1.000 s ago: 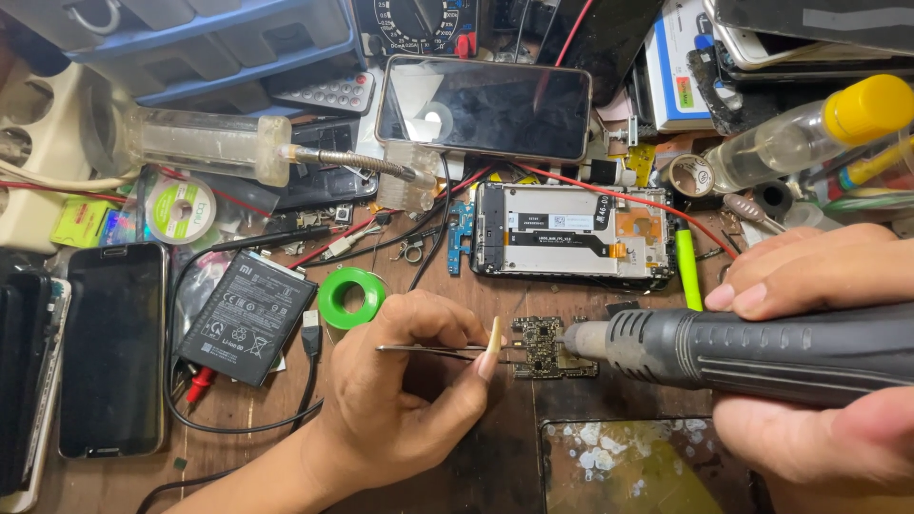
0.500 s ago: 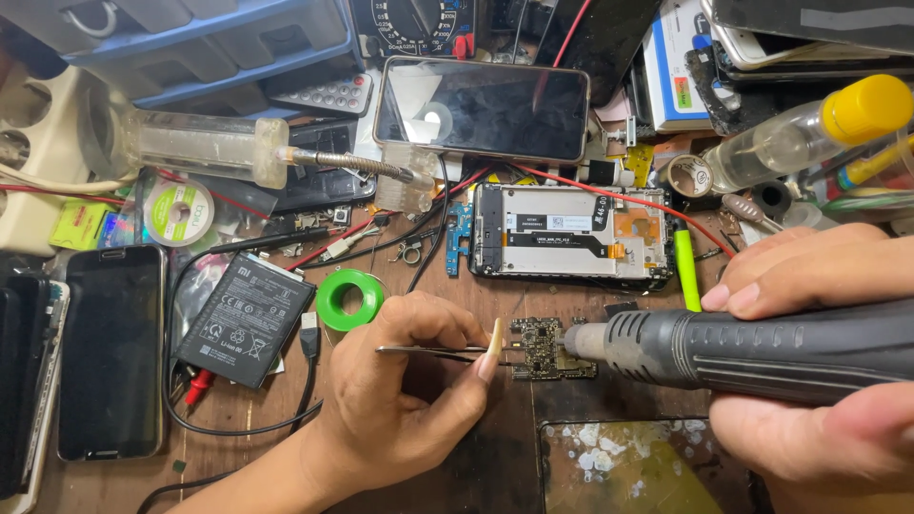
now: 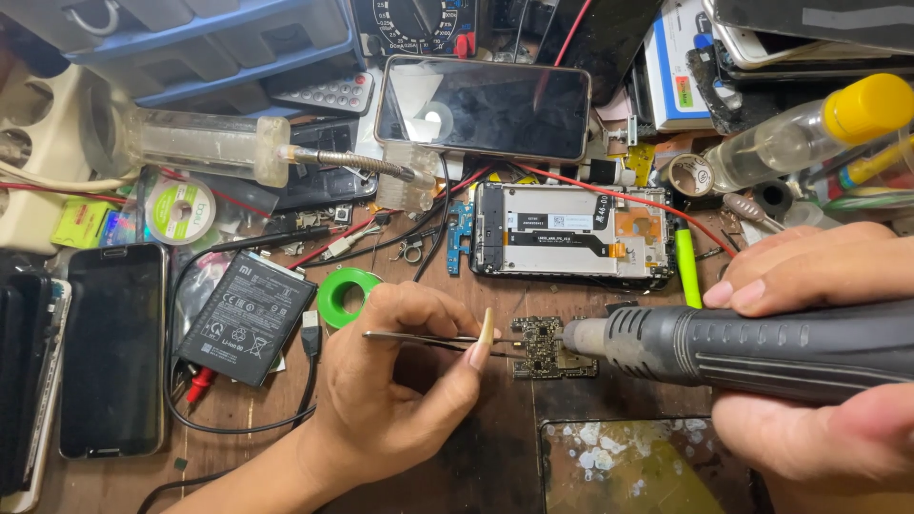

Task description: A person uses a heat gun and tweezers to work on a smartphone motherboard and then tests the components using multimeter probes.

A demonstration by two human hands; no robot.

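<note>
Nothing much has shifted over the last second: both hands hold the same places, and only the grey tool's nozzle sits a touch closer against the small board. At the far left a dark phone (image 3: 112, 350) lies face up on the wooden bench (image 3: 252, 447), with a black battery pack (image 3: 246, 317) just beside it and a green tape roll (image 3: 347, 295) a little further right. Next comes the left hand (image 3: 395, 385), its fingers closed together on a pair of thin metal tweezers (image 3: 428, 338), pinched between thumb and forefinger; the tweezer tips reach rightward to the edge of the small circuit board (image 3: 545, 346), which lies flat on the bench near the middle, between the two hands. Above the board lies an opened phone frame (image 3: 571, 230) with its insides showing, and above that a phone with a dark screen (image 3: 482, 108). Right of the board, the metal nozzle of a grey hot-air tool (image 3: 752, 347) points left and meets the board's right side. The right hand (image 3: 819, 419) is wrapped firmly round the tool's ribbed body, fingers over the top and thumb beneath. At the far right, a clear bottle with a yellow cap (image 3: 809, 131) lies tilted among the clutter.
</note>
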